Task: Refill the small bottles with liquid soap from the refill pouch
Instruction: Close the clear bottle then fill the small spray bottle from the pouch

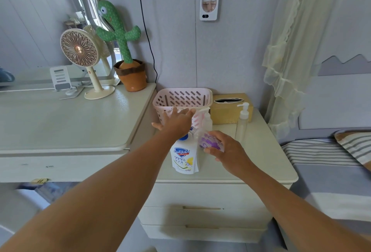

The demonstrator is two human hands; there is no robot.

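Refill pouch [183,159]: upright near the front edge of the worktop [261,155], left of middle.
Left hand [177,120]: grip wide, fingers spread above the pouch's top, before the pink basket [182,97] at the back left corner.
Right hand [226,151]: grip holding a purple-labelled small bottle [209,141] just right of the pouch.
Pump bottle [242,123]: upright, back right.

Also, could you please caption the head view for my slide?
Right hand grips a purple-labelled small bottle while the open left hand extends over the refill pouch.
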